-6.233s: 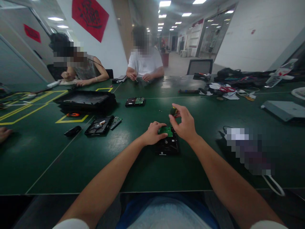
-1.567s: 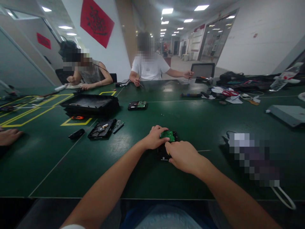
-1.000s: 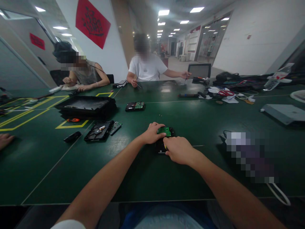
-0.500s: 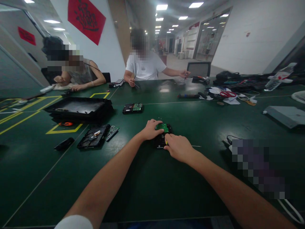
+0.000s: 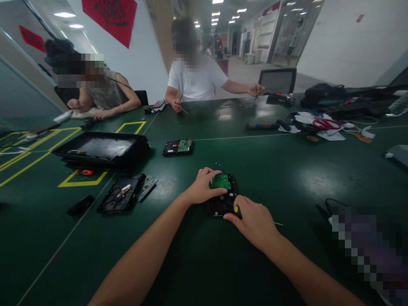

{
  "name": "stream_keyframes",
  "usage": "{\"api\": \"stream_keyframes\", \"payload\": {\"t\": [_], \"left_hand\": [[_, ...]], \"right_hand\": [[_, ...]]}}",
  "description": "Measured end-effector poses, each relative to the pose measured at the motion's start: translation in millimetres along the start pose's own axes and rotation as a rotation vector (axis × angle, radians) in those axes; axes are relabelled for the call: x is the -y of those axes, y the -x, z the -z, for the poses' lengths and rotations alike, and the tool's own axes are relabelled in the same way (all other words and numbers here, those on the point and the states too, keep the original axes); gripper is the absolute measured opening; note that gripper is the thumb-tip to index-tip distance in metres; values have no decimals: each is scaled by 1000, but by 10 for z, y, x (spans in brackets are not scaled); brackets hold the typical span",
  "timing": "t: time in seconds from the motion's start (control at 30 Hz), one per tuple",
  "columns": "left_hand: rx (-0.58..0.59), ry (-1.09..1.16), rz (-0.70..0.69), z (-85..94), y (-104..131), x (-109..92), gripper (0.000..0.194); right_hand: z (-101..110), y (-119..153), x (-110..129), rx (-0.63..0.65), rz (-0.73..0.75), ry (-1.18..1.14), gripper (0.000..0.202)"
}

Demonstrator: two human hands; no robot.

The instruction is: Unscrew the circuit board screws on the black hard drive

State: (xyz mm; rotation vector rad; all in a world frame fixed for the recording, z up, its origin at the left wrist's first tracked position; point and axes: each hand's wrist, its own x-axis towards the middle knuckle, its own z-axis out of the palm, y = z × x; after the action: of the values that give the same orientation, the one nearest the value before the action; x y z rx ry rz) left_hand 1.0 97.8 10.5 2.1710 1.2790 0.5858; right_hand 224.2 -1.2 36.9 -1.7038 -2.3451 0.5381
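Note:
A black hard drive (image 5: 219,205) with a green circuit board (image 5: 222,182) lies on the green table. My left hand (image 5: 204,186) grips its left side, thumb and fingers over the board's edge. At the drive's lower right, my right hand (image 5: 253,216) is closed round a screwdriver (image 5: 237,211); the yellow-tipped handle end pokes out by the thumb and the thin shaft sticks out to the right. A few tiny bits (image 5: 217,164) lie just beyond the drive.
Left are an opened drive (image 5: 123,193), a loose board (image 5: 148,188), a black tray (image 5: 102,146) and an orange tool (image 5: 84,172). Another drive (image 5: 177,147) lies farther back. Red-handled scissors (image 5: 327,123) are at back right. Two people sit across the table.
The view has shifted, so most table items appear displaced. My right hand sits a little farther from the green board, with the screwdriver still in it. My left hand stays on the drive.

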Motion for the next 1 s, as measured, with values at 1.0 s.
{"api": "stream_keyframes", "payload": {"t": [1.0], "left_hand": [[-4, 35, 14, -4, -27, 25, 80]], "right_hand": [[-37, -65, -79, -40, -1, 62, 33]]}}
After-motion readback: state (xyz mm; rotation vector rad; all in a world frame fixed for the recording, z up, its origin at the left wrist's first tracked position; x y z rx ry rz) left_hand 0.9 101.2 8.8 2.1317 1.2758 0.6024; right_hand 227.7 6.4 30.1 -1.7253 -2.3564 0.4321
